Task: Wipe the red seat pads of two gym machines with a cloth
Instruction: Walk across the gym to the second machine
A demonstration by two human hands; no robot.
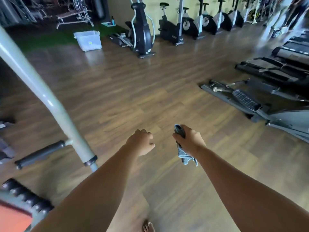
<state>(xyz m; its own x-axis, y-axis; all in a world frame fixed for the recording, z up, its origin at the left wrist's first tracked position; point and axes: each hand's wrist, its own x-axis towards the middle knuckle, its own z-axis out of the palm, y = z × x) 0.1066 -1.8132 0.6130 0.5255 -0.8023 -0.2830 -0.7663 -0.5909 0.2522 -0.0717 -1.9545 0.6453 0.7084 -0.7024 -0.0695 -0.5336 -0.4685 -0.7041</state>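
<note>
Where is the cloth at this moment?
In the head view, the cloth is bunched in the right hand, right of centre above the wooden floor, beside the empty left hand.

Two bare forearms, no sleeves anywhere along their visible length. No watch, band or bracelet at either wrist. Left hand [141, 142] and right hand [190, 139] both ungloved, no rings to be made out on the fingers that show. Slim build through the arms, wrists narrow. Bare foot [148, 226] at the bottom edge, toes uncovered, no shoe or sock. Edges of the arms slightly smeared by blur, so fine marks cannot be made out.
</note>
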